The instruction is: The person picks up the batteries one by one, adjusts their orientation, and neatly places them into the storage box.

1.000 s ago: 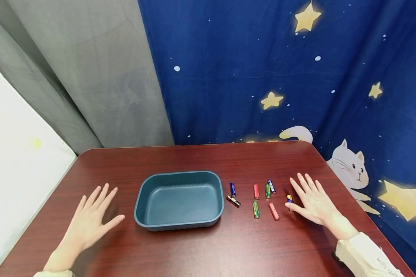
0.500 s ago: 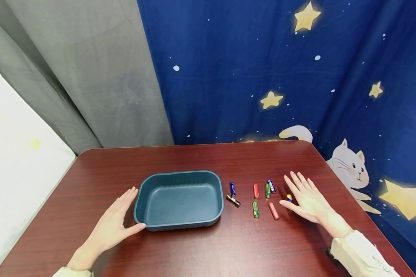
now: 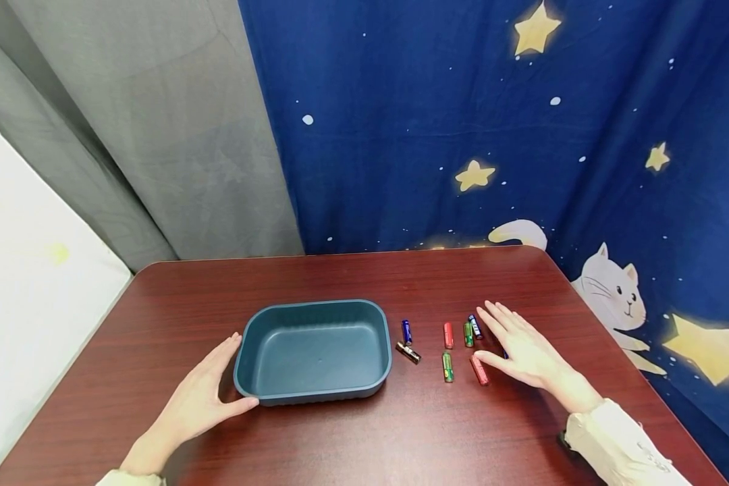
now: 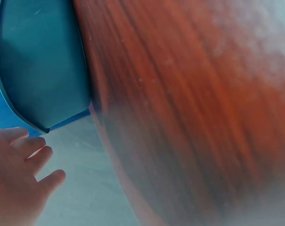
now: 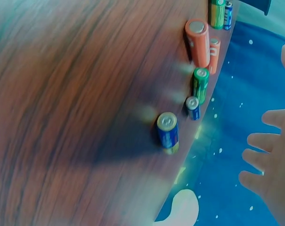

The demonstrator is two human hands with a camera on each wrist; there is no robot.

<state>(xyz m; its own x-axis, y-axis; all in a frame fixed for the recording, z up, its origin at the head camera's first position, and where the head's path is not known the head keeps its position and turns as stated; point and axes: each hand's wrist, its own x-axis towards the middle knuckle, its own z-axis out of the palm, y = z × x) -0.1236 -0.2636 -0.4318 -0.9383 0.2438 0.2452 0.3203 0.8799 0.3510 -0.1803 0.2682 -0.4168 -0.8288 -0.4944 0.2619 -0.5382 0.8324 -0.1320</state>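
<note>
My left hand [image 3: 197, 397] is at the left end of a dark teal plastic basin [image 3: 312, 395]. Its fingers lie straight along the basin's side, and the thumb reaches the near left corner. In the left wrist view the fingertips come right up to the basin's rim [image 4: 20, 114]. With fingers spread and nothing held, my right hand [image 3: 525, 354] hovers over the batteries at the right. Closest to it are a pink-red battery [image 3: 480, 371] under the thumb and a blue-and-white battery [image 3: 476, 328]. A blue battery with gold ends [image 5: 167, 132] is mostly covered by this hand in the head view.
Between basin and right hand lie a dark blue battery [image 3: 406, 331], a black one [image 3: 408, 352], a red one [image 3: 448, 335] and two green ones, the nearer green battery [image 3: 447, 368] standing apart. The reddish-brown table [image 3: 352, 445] ends at curtains [image 3: 401, 135] behind.
My left hand has moved right from beside the basin to its left end. My right hand has drifted left over the batteries, now covering most of the gold-ended one. The basin stays put.
</note>
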